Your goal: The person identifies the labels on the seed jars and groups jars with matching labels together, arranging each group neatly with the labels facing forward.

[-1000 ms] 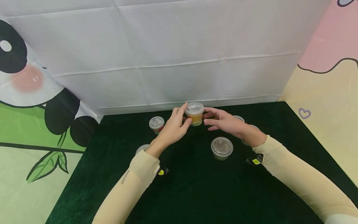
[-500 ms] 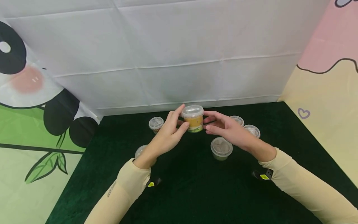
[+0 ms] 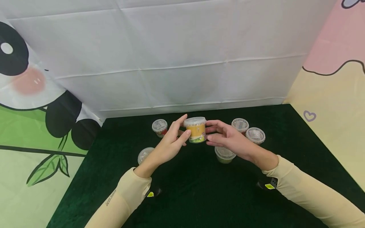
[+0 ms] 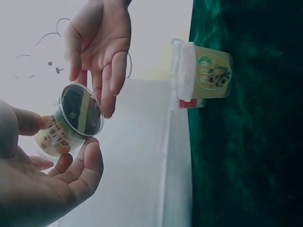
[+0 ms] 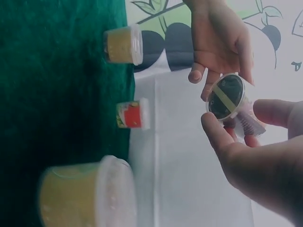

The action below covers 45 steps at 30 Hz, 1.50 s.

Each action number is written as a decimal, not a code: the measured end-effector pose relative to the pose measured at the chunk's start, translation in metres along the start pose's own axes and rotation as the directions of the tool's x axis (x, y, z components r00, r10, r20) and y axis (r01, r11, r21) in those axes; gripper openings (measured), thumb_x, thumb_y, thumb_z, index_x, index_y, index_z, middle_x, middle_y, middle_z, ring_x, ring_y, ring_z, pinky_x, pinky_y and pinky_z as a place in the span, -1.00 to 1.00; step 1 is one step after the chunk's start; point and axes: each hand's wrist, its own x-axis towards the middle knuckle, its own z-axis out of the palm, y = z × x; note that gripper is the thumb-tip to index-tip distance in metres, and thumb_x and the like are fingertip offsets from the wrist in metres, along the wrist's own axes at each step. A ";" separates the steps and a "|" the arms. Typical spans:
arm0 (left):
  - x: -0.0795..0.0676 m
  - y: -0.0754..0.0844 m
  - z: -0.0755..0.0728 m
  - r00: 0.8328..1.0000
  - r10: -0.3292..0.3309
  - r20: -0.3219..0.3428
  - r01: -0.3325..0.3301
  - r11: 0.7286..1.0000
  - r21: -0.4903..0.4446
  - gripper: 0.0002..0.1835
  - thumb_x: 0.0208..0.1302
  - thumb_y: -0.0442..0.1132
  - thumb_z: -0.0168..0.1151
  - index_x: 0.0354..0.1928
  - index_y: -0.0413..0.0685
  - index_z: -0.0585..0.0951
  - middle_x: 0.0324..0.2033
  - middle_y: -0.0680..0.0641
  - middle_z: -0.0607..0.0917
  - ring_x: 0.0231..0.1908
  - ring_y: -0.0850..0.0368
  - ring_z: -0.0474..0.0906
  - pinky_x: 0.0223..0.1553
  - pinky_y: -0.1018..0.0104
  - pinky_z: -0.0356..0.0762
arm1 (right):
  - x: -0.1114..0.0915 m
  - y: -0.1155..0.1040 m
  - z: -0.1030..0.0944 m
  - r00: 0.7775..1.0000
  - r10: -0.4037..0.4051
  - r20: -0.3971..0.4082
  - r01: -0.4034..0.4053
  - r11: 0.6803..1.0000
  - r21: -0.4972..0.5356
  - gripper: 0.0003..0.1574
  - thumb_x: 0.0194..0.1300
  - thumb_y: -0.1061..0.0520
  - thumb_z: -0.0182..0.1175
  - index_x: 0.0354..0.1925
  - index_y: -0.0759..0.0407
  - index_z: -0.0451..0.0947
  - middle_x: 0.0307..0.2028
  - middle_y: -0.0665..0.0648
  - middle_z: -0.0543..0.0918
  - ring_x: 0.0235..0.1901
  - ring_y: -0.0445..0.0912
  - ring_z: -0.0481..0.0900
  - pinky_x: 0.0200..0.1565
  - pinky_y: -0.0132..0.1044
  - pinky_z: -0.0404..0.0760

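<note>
A small clear plastic cup with a snap-on lid and a yellow printed label is held above the table between both hands. My left hand grips its left side, thumb on the front and fingers behind. From the right, my right hand holds it with fingertips and thumb at its side. The cup tilts so that its label faces me in the head view. In the left wrist view, the dark round end of the cup shows a pale strip across it.
On the dark green cloth stand other lidded cups: a red-labelled cup and a cup by the left wrist. On the right are a brownish cup and two cups, the nearer one beside the forearm. A white curtain hangs behind.
Both hands have brought the yellow-labelled cup closer and lower in the head view. It has tipped, so more of the label and less of the lid shows.
</note>
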 end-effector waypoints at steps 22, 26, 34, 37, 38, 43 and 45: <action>-0.004 -0.010 0.003 0.978 -0.177 0.108 0.184 0.982 -0.052 -0.37 0.58 0.06 0.00 0.54 0.00 0.18 0.17 -0.11 0.48 -0.03 0.03 0.60 -0.06 0.14 0.63 | 0.008 0.003 -0.001 0.987 0.145 0.070 -0.155 0.973 0.170 -0.10 0.52 0.23 0.08 0.60 0.25 -0.16 0.47 0.37 0.13 0.34 0.15 0.39 0.27 -0.10 0.47; -0.003 -0.010 0.001 0.966 -0.222 0.133 0.228 0.973 -0.034 -0.40 0.58 0.13 -0.03 0.46 -0.05 0.31 0.10 -0.07 0.57 -0.05 0.09 0.62 -0.06 0.16 0.62 | 0.009 0.003 -0.001 0.988 0.137 0.073 -0.148 0.973 0.176 -0.10 0.52 0.23 0.08 0.60 0.24 -0.15 0.47 0.36 0.13 0.34 0.15 0.39 0.28 -0.10 0.46; -0.003 -0.014 -0.001 0.964 -0.212 0.161 0.222 0.974 -0.044 -0.43 0.59 0.12 -0.05 0.42 -0.08 0.34 0.08 -0.08 0.59 -0.08 0.08 0.64 -0.07 0.14 0.62 | 0.010 0.005 0.000 0.986 0.144 0.081 -0.156 0.972 0.174 -0.09 0.51 0.23 0.09 0.60 0.23 -0.15 0.48 0.35 0.11 0.34 0.15 0.39 0.28 -0.09 0.46; -0.002 -0.015 -0.001 0.966 -0.201 0.163 0.212 0.976 -0.052 -0.42 0.59 0.12 -0.05 0.42 -0.10 0.34 0.09 -0.10 0.59 -0.08 0.07 0.64 -0.08 0.15 0.63 | 0.010 0.005 -0.001 0.986 0.145 0.081 -0.157 0.971 0.180 -0.09 0.51 0.23 0.09 0.60 0.23 -0.15 0.48 0.35 0.12 0.33 0.15 0.39 0.29 -0.09 0.46; -0.002 -0.015 -0.001 0.966 -0.197 0.166 0.208 0.977 -0.052 -0.42 0.59 0.12 -0.06 0.42 -0.12 0.34 0.09 -0.10 0.59 -0.08 0.06 0.64 -0.08 0.15 0.63 | 0.010 0.005 -0.001 0.986 0.145 0.081 -0.158 0.971 0.181 -0.09 0.51 0.23 0.09 0.60 0.24 -0.15 0.48 0.35 0.12 0.33 0.15 0.40 0.29 -0.09 0.46; -0.001 -0.016 -0.002 0.960 -0.197 0.200 0.214 0.975 -0.064 -0.41 0.60 0.12 -0.07 0.42 -0.14 0.33 0.10 -0.13 0.59 -0.06 0.05 0.64 -0.07 0.15 0.63 | 0.010 0.005 -0.002 0.985 0.149 0.086 -0.163 0.969 0.184 -0.09 0.50 0.22 0.10 0.60 0.24 -0.15 0.47 0.35 0.13 0.33 0.15 0.40 0.29 -0.08 0.45; 0.000 -0.016 -0.004 0.947 -0.218 0.237 0.247 0.964 -0.097 -0.42 0.60 0.12 -0.08 0.42 -0.11 0.32 0.12 -0.13 0.59 -0.04 0.03 0.64 -0.04 0.12 0.63 | 0.010 0.005 -0.002 0.985 0.149 0.091 -0.164 0.970 0.182 -0.09 0.51 0.22 0.10 0.59 0.25 -0.15 0.46 0.36 0.14 0.33 0.15 0.39 0.30 -0.07 0.45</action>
